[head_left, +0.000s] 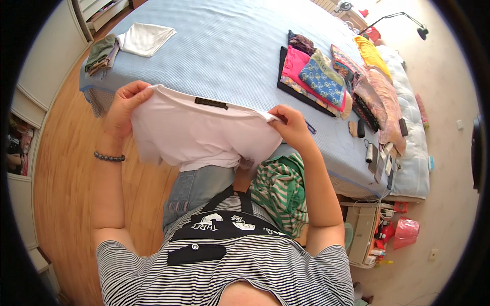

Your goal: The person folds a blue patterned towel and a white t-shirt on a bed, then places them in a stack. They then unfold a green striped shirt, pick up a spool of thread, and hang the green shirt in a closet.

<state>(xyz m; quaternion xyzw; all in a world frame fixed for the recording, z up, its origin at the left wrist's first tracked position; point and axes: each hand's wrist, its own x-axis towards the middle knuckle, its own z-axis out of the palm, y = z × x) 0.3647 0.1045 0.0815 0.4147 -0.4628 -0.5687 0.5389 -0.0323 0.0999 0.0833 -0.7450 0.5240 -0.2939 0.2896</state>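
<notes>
A white T-shirt (204, 132) hangs spread between my two hands, its neckline uppermost and a dark label showing inside the collar. My left hand (127, 104), with a dark beaded bracelet at the wrist, pinches one shoulder of it. At the other shoulder, my right hand (290, 122) grips the fabric between thumb and fingers. The shirt's lower part falls in front of my jeans (191, 191). On my lap at the right lies a crumpled green-and-white striped garment (279, 191), below my right forearm.
Ahead is a bed with a light blue cover (219, 51). A folded white cloth (147, 40) and a folded green garment (102, 55) lie at its far left. Folded colourful clothes (319, 79) are piled on the right, near a black cylinder (361, 128). A bedside cabinet (363, 229) stands at right.
</notes>
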